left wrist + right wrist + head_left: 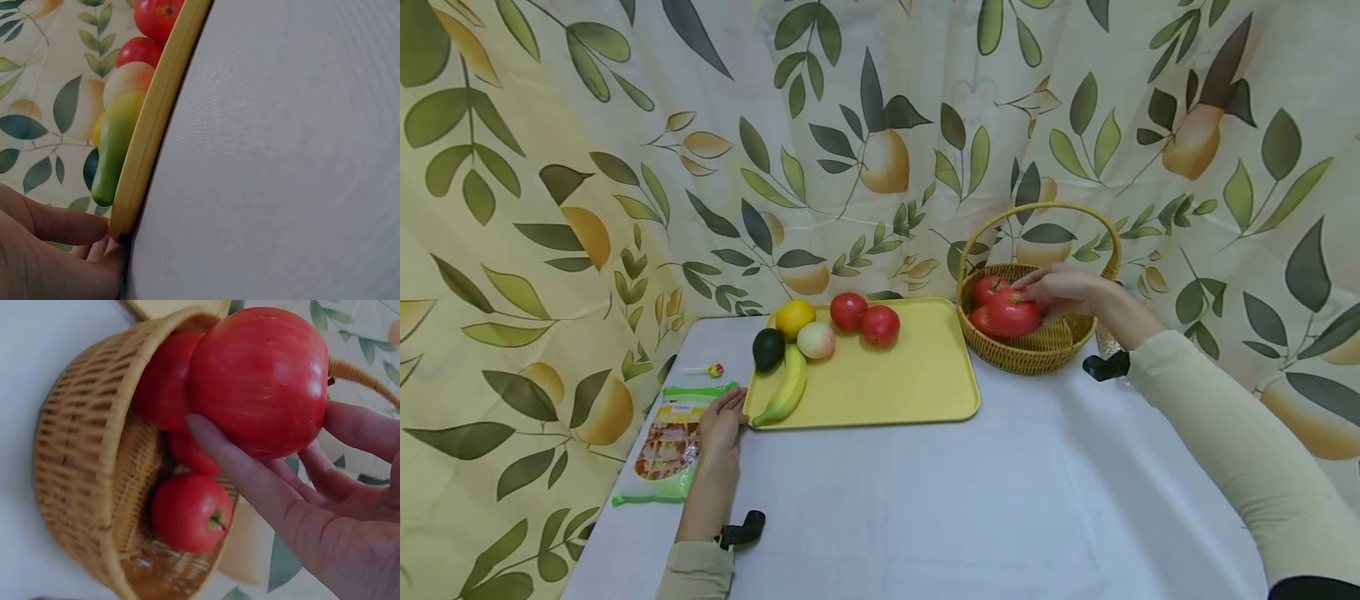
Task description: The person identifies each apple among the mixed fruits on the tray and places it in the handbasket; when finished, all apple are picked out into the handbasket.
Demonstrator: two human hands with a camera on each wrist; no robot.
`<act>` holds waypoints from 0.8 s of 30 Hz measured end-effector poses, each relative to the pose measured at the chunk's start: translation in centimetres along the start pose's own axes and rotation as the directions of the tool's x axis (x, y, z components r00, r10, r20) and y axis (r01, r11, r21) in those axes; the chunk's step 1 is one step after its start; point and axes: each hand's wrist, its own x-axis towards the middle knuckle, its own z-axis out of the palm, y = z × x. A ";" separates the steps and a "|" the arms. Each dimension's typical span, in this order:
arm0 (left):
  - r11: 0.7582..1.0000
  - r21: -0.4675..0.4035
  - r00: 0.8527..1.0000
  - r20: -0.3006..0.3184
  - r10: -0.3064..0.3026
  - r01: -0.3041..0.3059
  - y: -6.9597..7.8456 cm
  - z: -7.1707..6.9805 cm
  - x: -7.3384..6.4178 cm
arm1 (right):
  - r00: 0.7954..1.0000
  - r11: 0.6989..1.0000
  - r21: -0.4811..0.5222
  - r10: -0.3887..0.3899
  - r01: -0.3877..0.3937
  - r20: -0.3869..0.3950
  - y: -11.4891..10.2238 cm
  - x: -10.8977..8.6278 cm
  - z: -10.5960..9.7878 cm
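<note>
In the head view, the right hand (1066, 290) is holding a red apple (1015, 315) with fingers curving over it, at the left side of a wicker basket (1032, 363). The left hand (721, 421) is holding the near left corner of a plain yellow tray (887, 396). A green-and-white package (666, 446) is showing a printed food picture; its lettering is too small to read. A lollipop (716, 370) is lying beyond it. A lemon (795, 318), avocado (768, 350), banana (789, 390), peach (816, 341) and two red fruits (880, 326) are resting on the tray.

In the left wrist view, thumb and fingers are closing around the tray's corner, and the raised rim is partly hiding the fruit.

In the right wrist view, the apple is looking glossy, with faint yellowish streaks, and spread fingers are cupping it at the basket's opening. Three more apples (187, 512) are sitting behind it, partly overlapping.
</note>
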 end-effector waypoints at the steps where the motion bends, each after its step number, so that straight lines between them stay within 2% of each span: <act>1: 1.000 0.001 1.000 0.000 0.002 -0.002 0.0 0.0 0.0 | 1.000 1.000 0.006 0.005 -0.005 0.002 0.1 -0.1 -0.1; 10: 1.000 0.010 1.000 0.001 -0.005 0.005 0.2 -0.1 0.0 | 0.999 0.995 0.090 0.042 -0.043 0.012 2.3 -0.2 -1.6; 14: 1.000 0.011 1.000 -0.011 -0.015 0.015 0.1 -0.1 0.0 | 0.998 0.996 0.072 0.060 -0.060 0.013 3.4 0.0 -2.0; 24: 1.000 -0.002 1.000 -0.007 -0.013 0.013 0.1 -0.1 0.2 | 0.995 0.994 0.061 0.095 -0.096 0.014 3.7 -0.1 -1.1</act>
